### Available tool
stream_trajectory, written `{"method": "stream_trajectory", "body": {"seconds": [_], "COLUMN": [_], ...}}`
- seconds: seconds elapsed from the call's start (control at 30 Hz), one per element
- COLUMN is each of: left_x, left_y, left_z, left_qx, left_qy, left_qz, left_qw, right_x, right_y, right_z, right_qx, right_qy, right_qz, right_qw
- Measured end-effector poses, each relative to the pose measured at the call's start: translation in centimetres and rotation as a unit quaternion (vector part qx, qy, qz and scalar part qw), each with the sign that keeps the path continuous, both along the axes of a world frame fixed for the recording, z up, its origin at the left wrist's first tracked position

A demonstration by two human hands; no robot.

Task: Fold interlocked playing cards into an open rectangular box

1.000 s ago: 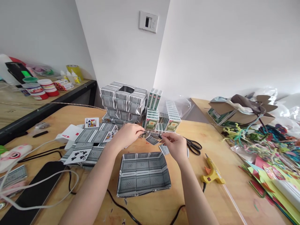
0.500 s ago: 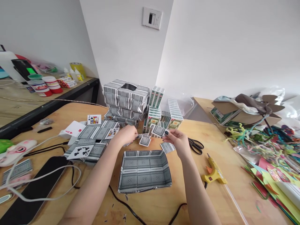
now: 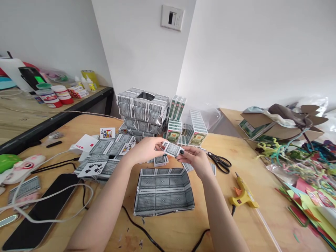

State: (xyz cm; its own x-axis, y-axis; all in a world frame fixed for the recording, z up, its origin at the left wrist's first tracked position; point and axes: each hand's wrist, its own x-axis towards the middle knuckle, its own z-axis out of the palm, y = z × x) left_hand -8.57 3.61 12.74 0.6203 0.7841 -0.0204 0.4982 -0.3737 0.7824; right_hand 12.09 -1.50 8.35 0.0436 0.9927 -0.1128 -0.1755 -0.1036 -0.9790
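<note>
Both hands meet over a playing card [image 3: 173,149], its grey patterned back facing up. My left hand [image 3: 148,148] pinches its left end, and my right hand [image 3: 195,159] grips the right end between thumb and fingers. Just below lies another small card piece [image 3: 160,160] on the table, with more cards partly hidden under my right hand. Nearer to me stands an open tray made of cards [image 3: 165,208], between my forearms. A flat panel of joined cards [image 3: 101,155] lies left of my left hand, with a few face-up cards on it.
Behind the hands stand a stacked card box [image 3: 143,110] and green card packs [image 3: 174,131]. Black scissors [image 3: 223,163] and a yellow glue gun [image 3: 243,196] lie to the right. A white cable [image 3: 52,221] crosses a black phone-like slab [image 3: 42,213] at left.
My left hand has moved right from the loose cards and now grips the card. My right hand has brought that card slightly left and lower.
</note>
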Motion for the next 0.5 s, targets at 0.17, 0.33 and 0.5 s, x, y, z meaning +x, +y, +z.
{"method": "stream_trajectory", "body": {"seconds": [0.17,0.33,0.5], "left_x": [0.03,0.17,0.31], "left_y": [0.09,0.34,0.24], "left_z": [0.21,0.03,-0.25], "left_qx": [-0.027,-0.013,-0.043], "left_qy": [-0.055,-0.051,0.023], "left_qz": [0.046,0.086,0.040], "left_qw": [0.997,0.995,0.998], "right_x": [-0.01,-0.04,-0.38], "right_y": [-0.17,-0.26,-0.35], "right_z": [0.05,0.23,0.41], "right_qx": [-0.003,-0.006,0.017], "right_qy": [0.007,0.005,-0.098], "right_qz": [0.014,0.034,0.056], "right_qw": [1.000,0.999,0.993]}}
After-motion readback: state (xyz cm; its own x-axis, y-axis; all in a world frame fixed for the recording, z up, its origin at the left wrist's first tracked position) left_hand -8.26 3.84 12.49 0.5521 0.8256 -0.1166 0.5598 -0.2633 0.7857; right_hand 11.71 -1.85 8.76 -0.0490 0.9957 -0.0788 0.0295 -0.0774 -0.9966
